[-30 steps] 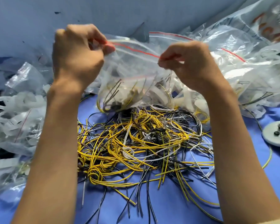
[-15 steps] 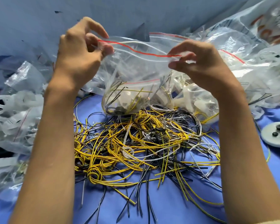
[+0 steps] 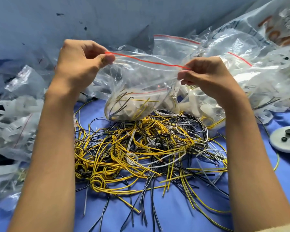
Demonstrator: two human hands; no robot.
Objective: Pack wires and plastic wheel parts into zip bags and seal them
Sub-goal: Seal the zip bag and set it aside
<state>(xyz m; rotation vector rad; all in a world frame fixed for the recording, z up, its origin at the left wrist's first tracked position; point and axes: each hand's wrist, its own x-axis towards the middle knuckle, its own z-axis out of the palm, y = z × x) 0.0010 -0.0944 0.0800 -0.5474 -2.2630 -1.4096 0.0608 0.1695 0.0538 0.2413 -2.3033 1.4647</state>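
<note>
While the zip bag (image 3: 141,77) is held up just above the wire pile (image 3: 141,151), its red-striped top edge is pinched at both ends; the left corner is gripped between the thumb and curled fingers of the left hand (image 3: 80,62), the right corner by the curled fingertips of the right hand (image 3: 206,72) (whether the seal is fully pressed cannot be told). A few bagged wires (image 3: 137,104) are seen in its sagging bottom; the pile is spread on the blue cloth (image 3: 174,215) at six o'clock from the bag; heaps of clear bags (image 3: 241,47) are piled at nine and two o'clock, and a grey disc (image 3: 281,144) is placed at four o'clock.
</note>
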